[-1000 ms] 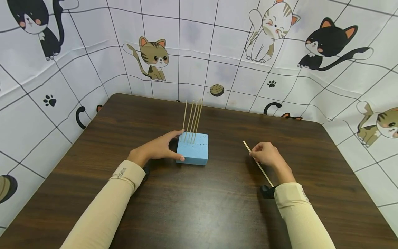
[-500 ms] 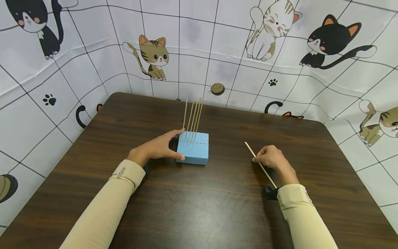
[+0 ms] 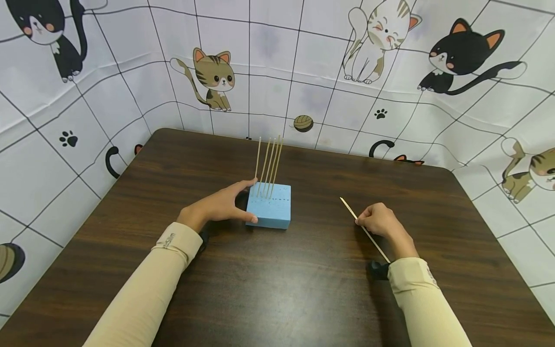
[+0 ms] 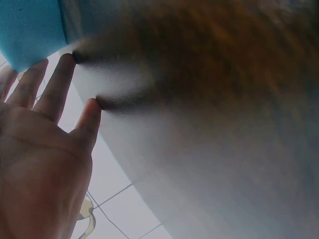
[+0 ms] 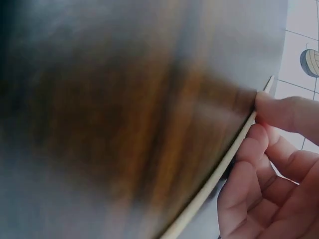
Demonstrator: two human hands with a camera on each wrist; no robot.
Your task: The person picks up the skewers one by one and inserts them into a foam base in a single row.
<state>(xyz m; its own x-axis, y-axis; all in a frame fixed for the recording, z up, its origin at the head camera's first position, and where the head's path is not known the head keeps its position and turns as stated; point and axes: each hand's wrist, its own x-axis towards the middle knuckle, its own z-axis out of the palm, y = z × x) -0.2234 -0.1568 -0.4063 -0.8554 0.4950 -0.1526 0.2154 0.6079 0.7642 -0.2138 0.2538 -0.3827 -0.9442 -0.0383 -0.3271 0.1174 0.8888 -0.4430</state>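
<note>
A light blue foam block (image 3: 270, 213) lies on the table with several thin wooden skewers (image 3: 269, 166) standing in its back left part, leaning slightly. Rows of small holes mark its top. My left hand (image 3: 219, 203) holds the block at its left side, thumb at the front corner and a finger at the back corner. In the left wrist view the block (image 4: 31, 31) shows above the fingertips. To the right, my right hand (image 3: 381, 222) pinches a loose wooden skewer (image 3: 348, 207) between thumb and fingers. This skewer (image 5: 214, 178) slants back along the palm toward the wrist.
The dark wooden table (image 3: 277, 289) extends to a rounded far edge. A white cloth (image 3: 269, 58) with cat drawings and grid lines hangs behind and beside it. A black wrist strap device (image 3: 378, 271) sits under the right wrist.
My right hand has drawn slightly right and toward me, and its fingertips have shifted along the skewer. The left hand and the block stay in place.
</note>
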